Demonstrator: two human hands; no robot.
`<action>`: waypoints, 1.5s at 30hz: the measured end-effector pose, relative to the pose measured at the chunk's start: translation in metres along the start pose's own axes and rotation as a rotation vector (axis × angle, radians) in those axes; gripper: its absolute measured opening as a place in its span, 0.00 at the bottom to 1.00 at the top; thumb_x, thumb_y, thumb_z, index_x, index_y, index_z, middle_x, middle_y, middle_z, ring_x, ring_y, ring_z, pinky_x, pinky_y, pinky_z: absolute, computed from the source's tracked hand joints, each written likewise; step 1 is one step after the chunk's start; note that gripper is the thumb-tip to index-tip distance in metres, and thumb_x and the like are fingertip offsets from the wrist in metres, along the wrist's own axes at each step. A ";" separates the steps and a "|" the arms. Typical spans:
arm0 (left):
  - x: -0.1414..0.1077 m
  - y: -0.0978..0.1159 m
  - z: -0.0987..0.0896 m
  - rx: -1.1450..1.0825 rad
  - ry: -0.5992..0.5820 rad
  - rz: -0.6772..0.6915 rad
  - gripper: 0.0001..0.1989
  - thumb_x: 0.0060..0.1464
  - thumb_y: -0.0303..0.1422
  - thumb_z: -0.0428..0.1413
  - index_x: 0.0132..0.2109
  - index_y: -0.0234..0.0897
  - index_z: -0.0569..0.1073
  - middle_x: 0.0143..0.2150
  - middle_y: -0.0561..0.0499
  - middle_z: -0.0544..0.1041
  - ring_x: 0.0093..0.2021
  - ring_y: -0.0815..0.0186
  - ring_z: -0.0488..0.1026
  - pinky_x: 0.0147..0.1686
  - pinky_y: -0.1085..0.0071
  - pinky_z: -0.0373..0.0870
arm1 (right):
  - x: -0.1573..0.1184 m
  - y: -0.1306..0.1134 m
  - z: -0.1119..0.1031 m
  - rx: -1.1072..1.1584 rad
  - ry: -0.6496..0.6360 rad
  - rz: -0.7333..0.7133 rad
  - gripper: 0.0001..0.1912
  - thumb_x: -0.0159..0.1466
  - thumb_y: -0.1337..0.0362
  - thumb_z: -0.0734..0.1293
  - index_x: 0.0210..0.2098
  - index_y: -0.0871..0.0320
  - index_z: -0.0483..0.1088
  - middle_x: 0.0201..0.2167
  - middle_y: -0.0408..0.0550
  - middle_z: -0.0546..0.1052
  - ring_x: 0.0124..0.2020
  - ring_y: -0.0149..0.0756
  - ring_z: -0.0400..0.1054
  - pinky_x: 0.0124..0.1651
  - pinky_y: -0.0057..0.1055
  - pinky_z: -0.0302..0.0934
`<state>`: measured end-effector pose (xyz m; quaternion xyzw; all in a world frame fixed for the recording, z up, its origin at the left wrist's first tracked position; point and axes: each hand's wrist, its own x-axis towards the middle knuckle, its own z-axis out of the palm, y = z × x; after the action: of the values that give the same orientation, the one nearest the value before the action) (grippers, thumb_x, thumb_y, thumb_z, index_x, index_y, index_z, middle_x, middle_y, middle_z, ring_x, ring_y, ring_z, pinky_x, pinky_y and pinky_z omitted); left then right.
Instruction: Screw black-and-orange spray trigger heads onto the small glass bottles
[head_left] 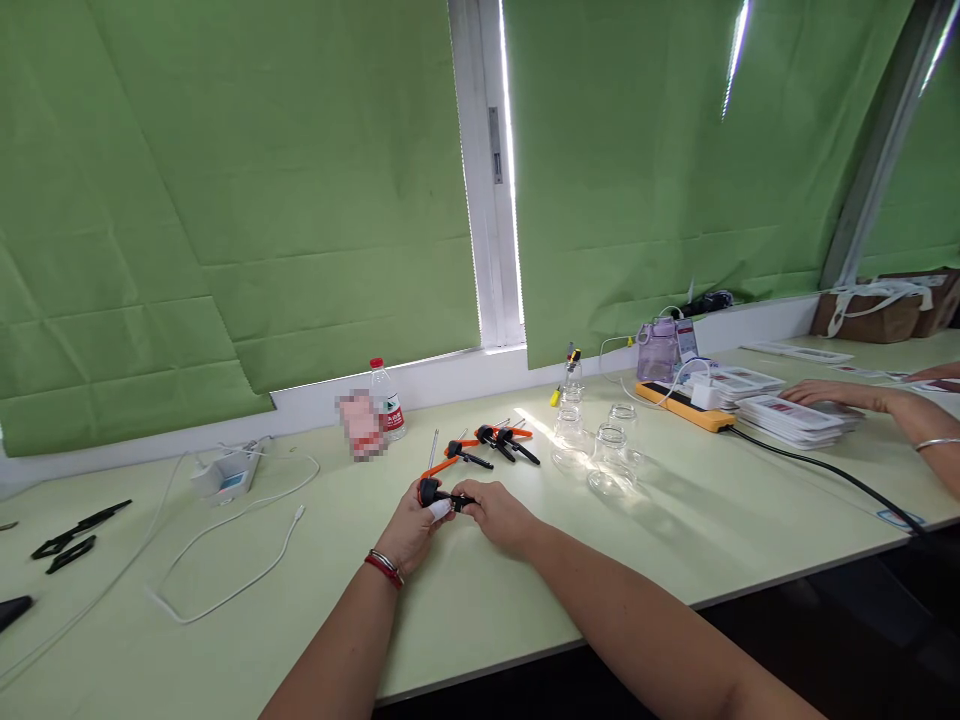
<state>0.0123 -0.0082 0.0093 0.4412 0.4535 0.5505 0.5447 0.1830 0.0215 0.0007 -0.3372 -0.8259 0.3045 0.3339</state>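
An orange and black tool with a thin metal rod point(430, 490) is held over the table in front of me. My left hand point(412, 525) is closed round its black body, with something white on one finger. The fingers of my right hand point(491, 510) pinch the tool's black end from the right. Just beyond my hands, several similar orange and black tools point(487, 440) lie grouped on the table. Where my fingertips meet, small details are hidden.
Glass jars point(611, 460) stand right of the tools. A red-capped bottle point(391, 405) is behind. White cables and a white box point(229, 475) lie left, near black parts point(75, 535). An orange power strip point(675, 405), card stacks point(791, 420) and another person's hand are right.
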 end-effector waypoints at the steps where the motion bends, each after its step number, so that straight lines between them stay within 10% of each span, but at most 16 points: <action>1: 0.001 -0.001 0.000 -0.004 -0.005 0.002 0.24 0.35 0.29 0.66 0.42 0.38 0.67 0.36 0.52 0.73 0.37 0.66 0.71 0.43 0.66 0.68 | 0.000 0.001 0.001 0.015 0.002 -0.004 0.14 0.59 0.72 0.58 0.42 0.54 0.70 0.29 0.42 0.71 0.27 0.31 0.60 0.32 0.26 0.52; 21: -0.005 0.002 0.015 0.277 0.233 0.504 0.16 0.59 0.35 0.49 0.53 0.42 0.67 0.62 0.48 0.63 0.65 0.61 0.53 0.63 0.65 0.48 | 0.008 0.000 0.018 0.849 -0.074 0.239 0.16 0.51 0.61 0.71 0.36 0.58 0.65 0.23 0.41 0.74 0.19 0.25 0.59 0.23 0.24 0.50; 36: -0.005 -0.003 0.011 0.608 0.034 0.666 0.52 0.27 0.27 0.67 0.61 0.41 0.53 0.63 0.39 0.55 0.63 0.49 0.54 0.61 0.55 0.50 | 0.006 -0.004 0.008 1.117 -0.079 0.257 0.20 0.48 0.57 0.74 0.35 0.61 0.68 0.23 0.44 0.76 0.20 0.27 0.63 0.22 0.25 0.50; 45: 0.002 -0.010 0.004 1.021 0.063 0.737 0.60 0.29 0.40 0.65 0.66 0.33 0.42 0.64 0.34 0.53 0.64 0.43 0.51 0.59 0.47 0.54 | 0.006 0.001 0.014 1.173 -0.121 0.214 0.19 0.48 0.58 0.75 0.33 0.62 0.68 0.23 0.46 0.76 0.21 0.29 0.65 0.29 0.29 0.55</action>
<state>0.0182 -0.0062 0.0000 0.7563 0.4932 0.4290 0.0264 0.1694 0.0228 -0.0056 -0.1601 -0.4989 0.7601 0.3843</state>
